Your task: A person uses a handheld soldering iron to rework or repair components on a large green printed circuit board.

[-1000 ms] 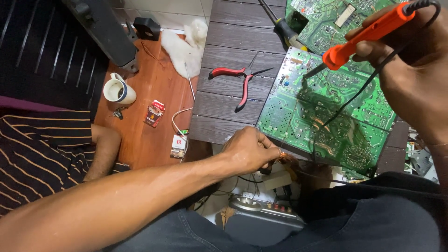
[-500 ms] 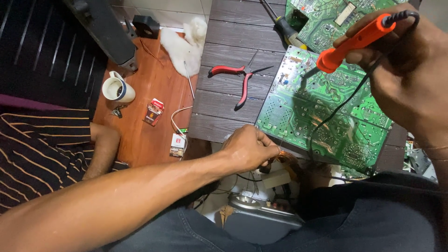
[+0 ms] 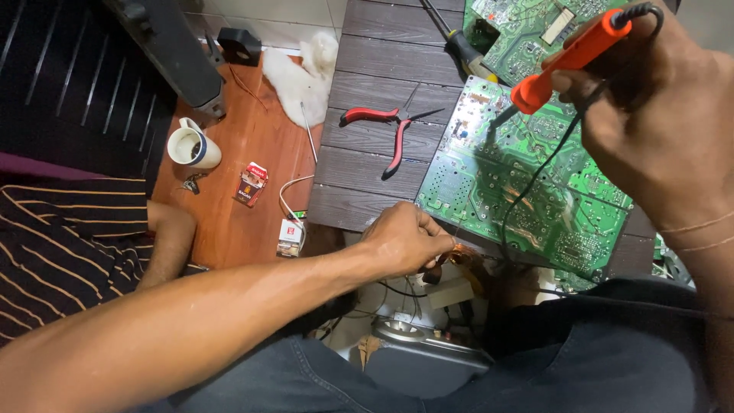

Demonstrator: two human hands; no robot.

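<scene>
Lifted a little higher than half a second ago, my right hand now sits at the upper right of the frame, and the orange soldering iron in it has tilted so its dark tip points down at the upper left corner of the green circuit board. A second ago that tip lay lower on the board; now it hovers just above it, and I cannot tell whether it touches. My fingers are closed around the iron's handle, thumb along the side, with the black cord hanging from the rear end across the board.

My left hand has hardly moved. It rests at the lower centre, at the near edge of the board, fingers curled together and pinching something coppery that is mostly hidden.

Nothing else has shifted: the red-handled pliers lie on the dark wooden table left of the board, a screwdriver lies at the top, and a white mug stands on the orange surface at the left beside a small red packet.
</scene>
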